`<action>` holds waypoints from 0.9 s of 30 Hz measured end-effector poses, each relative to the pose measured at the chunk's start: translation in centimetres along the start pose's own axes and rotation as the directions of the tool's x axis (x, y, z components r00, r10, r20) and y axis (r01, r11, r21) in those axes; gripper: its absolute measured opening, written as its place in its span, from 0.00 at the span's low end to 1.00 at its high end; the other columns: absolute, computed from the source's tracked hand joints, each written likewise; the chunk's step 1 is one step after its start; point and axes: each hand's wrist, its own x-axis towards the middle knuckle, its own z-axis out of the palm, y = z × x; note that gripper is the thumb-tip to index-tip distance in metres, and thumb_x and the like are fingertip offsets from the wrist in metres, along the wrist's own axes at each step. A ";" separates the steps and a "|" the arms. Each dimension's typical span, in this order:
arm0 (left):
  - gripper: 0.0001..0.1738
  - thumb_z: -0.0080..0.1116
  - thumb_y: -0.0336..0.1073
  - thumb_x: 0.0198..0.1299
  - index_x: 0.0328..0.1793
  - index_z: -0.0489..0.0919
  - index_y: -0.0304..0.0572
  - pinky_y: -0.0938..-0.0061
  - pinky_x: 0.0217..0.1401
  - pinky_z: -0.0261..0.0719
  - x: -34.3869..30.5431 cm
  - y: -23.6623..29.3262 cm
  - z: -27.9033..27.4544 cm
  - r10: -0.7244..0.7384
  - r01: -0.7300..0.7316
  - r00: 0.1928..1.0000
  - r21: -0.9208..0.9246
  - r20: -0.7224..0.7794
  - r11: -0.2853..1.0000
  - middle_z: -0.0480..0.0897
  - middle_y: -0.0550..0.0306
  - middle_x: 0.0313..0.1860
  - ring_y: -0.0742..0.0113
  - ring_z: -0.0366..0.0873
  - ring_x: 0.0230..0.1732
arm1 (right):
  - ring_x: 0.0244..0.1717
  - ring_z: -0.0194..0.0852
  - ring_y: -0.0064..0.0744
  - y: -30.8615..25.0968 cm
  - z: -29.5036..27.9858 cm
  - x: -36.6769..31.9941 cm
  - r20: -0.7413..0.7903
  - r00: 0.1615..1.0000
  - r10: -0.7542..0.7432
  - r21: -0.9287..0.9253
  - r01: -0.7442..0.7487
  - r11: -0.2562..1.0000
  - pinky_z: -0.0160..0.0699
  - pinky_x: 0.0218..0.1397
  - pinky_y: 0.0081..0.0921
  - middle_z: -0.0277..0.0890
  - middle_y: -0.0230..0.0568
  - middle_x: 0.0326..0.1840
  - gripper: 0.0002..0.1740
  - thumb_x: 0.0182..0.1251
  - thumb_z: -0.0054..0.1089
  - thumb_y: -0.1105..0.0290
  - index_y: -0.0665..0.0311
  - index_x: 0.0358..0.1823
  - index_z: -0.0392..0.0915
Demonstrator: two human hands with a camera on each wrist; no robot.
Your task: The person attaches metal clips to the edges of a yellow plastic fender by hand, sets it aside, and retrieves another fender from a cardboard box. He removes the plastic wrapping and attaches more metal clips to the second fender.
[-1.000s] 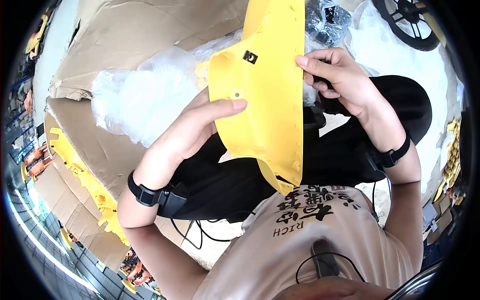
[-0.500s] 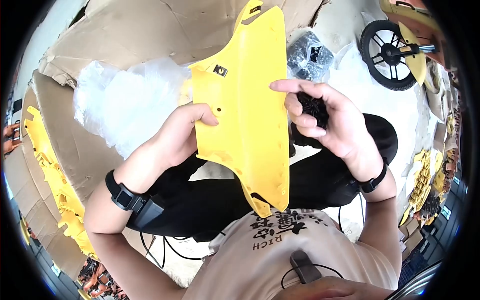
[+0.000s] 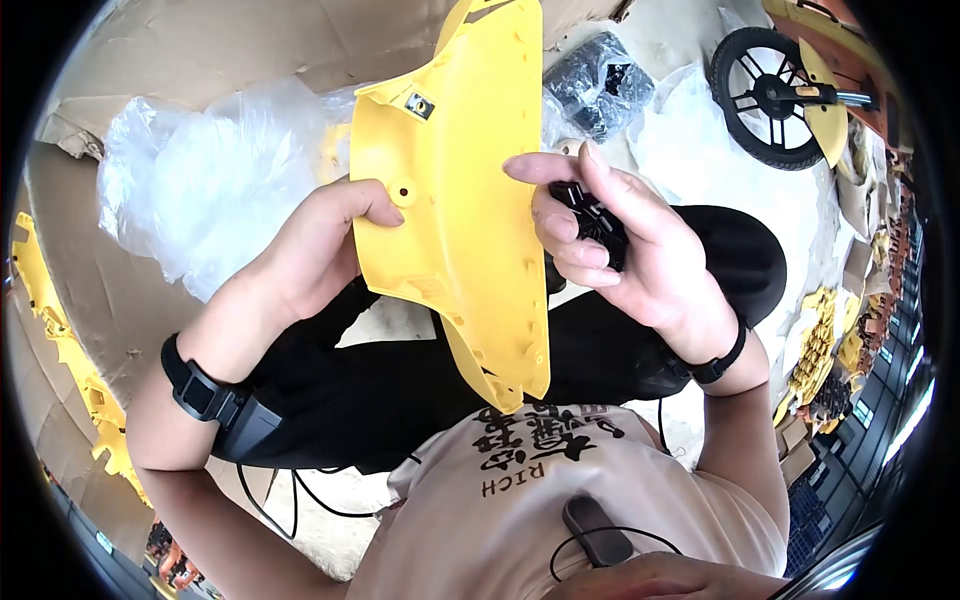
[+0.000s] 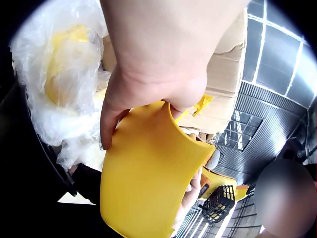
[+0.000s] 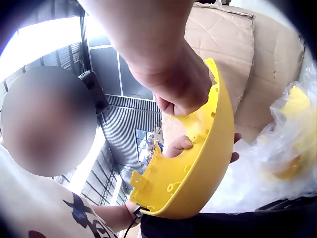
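Note:
A curved yellow plastic panel (image 3: 485,210) is held up over the person's lap, its hollow side facing the head camera. My left hand (image 3: 315,240) grips its left edge, with the thumb on the inner face beside a small round hole and the other fingers behind. A dark metal clip (image 3: 419,106) sits on the panel above that hole. Beside the right edge, my right hand (image 3: 645,235) holds a cluster of small black pieces (image 3: 597,225) in curled fingers. Its index finger points toward the panel and overlaps its edge, while the thumb is raised.
Crumpled clear plastic wrap (image 3: 205,185) lies on cardboard (image 3: 85,240) at the left. Behind the panel is a plastic-wrapped black item (image 3: 600,85). A black spoked wheel (image 3: 770,95) stands at the back right. More yellow parts lie left (image 3: 65,350) and right (image 3: 815,340).
The right hand has come away from its pinch at the panel's right edge and turned, showing the black pieces in its fingers. Its thumb has lifted. The left hand keeps its grip.

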 end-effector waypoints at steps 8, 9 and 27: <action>0.22 0.54 0.32 0.52 0.54 0.76 0.29 0.67 0.53 0.78 0.6 0.0 -0.7 0.024 -0.024 1.000 -0.044 0.003 0.999 0.82 0.48 0.48 0.60 0.81 0.46 | 0.27 0.60 0.15 0.1 -0.4 0.0 0.055 0.998 0.008 -0.120 -0.001 0.993 0.54 0.24 0.13 0.74 0.36 0.41 0.25 0.80 0.47 0.62 0.75 0.68 0.68; 0.22 0.54 0.32 0.52 0.54 0.76 0.29 0.67 0.53 0.78 0.6 0.2 -0.7 0.036 -0.036 0.999 -0.038 0.001 0.999 0.82 0.48 0.48 0.60 0.81 0.46 | 0.26 0.60 0.16 -0.2 -0.1 -0.1 0.039 0.999 0.037 -0.094 -0.033 0.995 0.54 0.24 0.13 0.74 0.36 0.40 0.22 0.80 0.47 0.62 0.74 0.63 0.71; 0.22 0.54 0.30 0.53 0.55 0.76 0.30 0.66 0.56 0.78 0.4 0.2 -0.4 0.041 -0.039 0.998 -0.037 0.053 0.999 0.83 0.49 0.49 0.60 0.81 0.48 | 0.26 0.60 0.18 0.2 -1.1 -0.3 0.029 1.000 -0.001 0.007 0.001 1.000 0.58 0.24 0.16 0.71 0.36 0.35 0.20 0.78 0.50 0.65 0.75 0.58 0.75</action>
